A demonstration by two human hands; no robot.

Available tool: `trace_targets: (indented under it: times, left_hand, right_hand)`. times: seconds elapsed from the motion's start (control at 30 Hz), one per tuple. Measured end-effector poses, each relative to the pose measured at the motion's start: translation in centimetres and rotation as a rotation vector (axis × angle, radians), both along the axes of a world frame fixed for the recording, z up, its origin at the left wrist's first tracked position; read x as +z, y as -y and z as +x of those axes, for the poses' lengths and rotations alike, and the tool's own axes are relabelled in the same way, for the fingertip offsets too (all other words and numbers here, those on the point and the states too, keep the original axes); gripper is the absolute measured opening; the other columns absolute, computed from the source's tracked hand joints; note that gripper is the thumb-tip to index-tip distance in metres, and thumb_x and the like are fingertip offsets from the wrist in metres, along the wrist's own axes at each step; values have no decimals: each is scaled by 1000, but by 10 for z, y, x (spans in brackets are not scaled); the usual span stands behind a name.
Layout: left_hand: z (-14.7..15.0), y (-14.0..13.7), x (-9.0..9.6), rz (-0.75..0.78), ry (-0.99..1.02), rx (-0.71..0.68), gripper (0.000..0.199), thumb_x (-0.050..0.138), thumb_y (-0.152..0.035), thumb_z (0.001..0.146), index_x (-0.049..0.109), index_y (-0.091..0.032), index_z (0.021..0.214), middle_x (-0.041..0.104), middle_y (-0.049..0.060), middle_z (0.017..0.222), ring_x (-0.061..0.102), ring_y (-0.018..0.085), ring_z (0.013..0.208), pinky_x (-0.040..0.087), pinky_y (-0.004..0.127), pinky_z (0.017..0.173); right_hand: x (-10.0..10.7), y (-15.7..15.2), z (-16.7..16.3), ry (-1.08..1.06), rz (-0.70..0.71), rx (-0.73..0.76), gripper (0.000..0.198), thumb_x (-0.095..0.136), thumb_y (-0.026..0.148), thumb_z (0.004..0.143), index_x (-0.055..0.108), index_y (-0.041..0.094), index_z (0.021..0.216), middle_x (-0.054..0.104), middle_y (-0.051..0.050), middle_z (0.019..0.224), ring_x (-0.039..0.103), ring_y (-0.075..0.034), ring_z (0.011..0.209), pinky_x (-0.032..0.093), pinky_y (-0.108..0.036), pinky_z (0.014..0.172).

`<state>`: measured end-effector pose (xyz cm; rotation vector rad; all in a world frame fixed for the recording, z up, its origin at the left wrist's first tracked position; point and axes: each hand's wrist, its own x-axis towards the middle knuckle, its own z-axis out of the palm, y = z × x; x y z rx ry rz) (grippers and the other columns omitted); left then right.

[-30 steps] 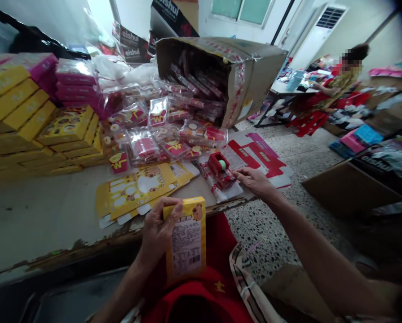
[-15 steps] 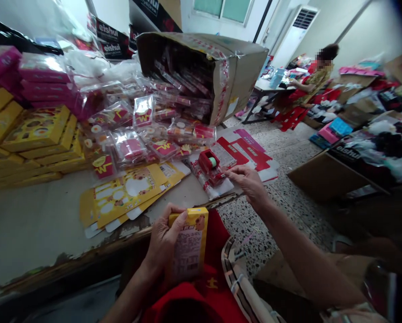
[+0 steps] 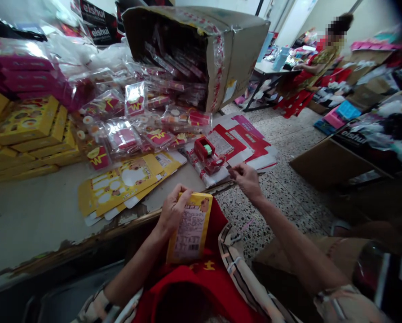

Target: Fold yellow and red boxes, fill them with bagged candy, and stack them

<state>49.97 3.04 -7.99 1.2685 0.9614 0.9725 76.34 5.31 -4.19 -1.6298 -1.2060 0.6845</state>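
Note:
My left hand (image 3: 174,207) is closed around the upper left side of a yellow box (image 3: 191,224), held upright over my lap. The box's printed back, with text and a barcode, faces me. At the table edge my right hand (image 3: 246,179) is pinched just right of a red tape dispenser (image 3: 207,154). A strip of clear tape, only faintly visible, is between its fingertips. The dispenser carries a pale green roll and rests on plastic-wrapped packs (image 3: 201,172). Flat yellow box blanks (image 3: 120,186) lie on the table to the left.
A tipped cardboard carton (image 3: 237,58) spills clear-bagged toy packs (image 3: 156,134) across the table. Yellow boxes (image 3: 28,121) and pink boxes (image 3: 27,78) are stacked at left. Red and white flat cartons (image 3: 244,143) lie at the table's right end. Another person (image 3: 318,63) works at a far table.
My right hand has drawn away from the dispenser's cutting edge, slightly right, fingers pinched. My left hand has raised the yellow box a little and turned it more towards me. The camera view has tilted down.

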Motion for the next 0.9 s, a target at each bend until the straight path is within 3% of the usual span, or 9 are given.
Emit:
trace_targets:
  times: [0.07,0.13,0.2,0.27,0.43,0.63,0.77,0.83,0.9]
  left_hand:
    - [7,-7,-5,-23,3,-38,43,53,-60,95,58,-19,84,57,-3,68,50,13,58,38,22,53]
    - [14,-10,-7,-33,-1,-64,53,47,-68,95,64,-18,88,61,0,68,55,15,60,41,24,54]
    - [21,-11,-6,-25,-7,-76,63,43,-74,94,67,-16,90,63,2,68,56,16,60,43,26,55]
    - [26,-8,-3,-14,12,-100,67,44,-77,92,67,-15,90,64,2,68,56,15,58,42,25,53]
    - [30,0,-1,10,136,-168,50,78,-61,79,61,-15,91,69,1,79,62,13,65,47,22,60]
    - [19,10,1,-78,218,-244,48,85,-49,76,54,-17,95,65,-2,74,56,9,59,41,19,55]
    - [11,27,8,-133,216,-260,55,88,-48,70,54,-18,100,63,0,81,58,12,66,44,22,60]
    - [5,28,7,-161,219,-295,58,89,-47,66,54,-19,103,61,-1,81,57,11,67,44,21,60]
    - [-8,25,12,-101,196,-387,61,90,-45,65,57,-19,109,62,-1,85,59,13,69,47,21,60]
  right_hand:
    - [17,12,-2,14,-14,235,37,74,35,77,64,19,109,61,5,66,56,-15,63,46,-28,63]
    - [35,21,-12,75,-44,622,49,66,27,87,51,21,133,58,7,70,54,-13,63,46,-26,63]
    - [49,22,-25,196,-62,942,46,56,20,95,44,23,140,53,7,74,50,-12,66,44,-25,64]
    - [58,18,-36,326,-67,1068,41,50,15,98,44,23,138,49,7,75,46,-12,68,42,-23,65]
    - [59,2,-47,442,-125,1213,35,54,14,98,48,17,132,51,6,75,45,-11,68,37,-23,64]
    - [43,0,-42,80,-306,1243,37,62,33,98,46,18,127,54,6,76,48,-11,66,37,-22,61]
    - [24,7,-36,-113,-505,1131,52,71,44,90,45,20,128,53,8,69,48,-12,60,37,-23,57]
    - [5,6,-33,-44,-510,1006,48,74,44,84,50,21,119,45,10,63,42,-12,55,33,-24,54]
    - [-17,5,-32,149,-413,909,38,77,38,77,58,21,106,49,6,64,46,-15,59,37,-26,56]
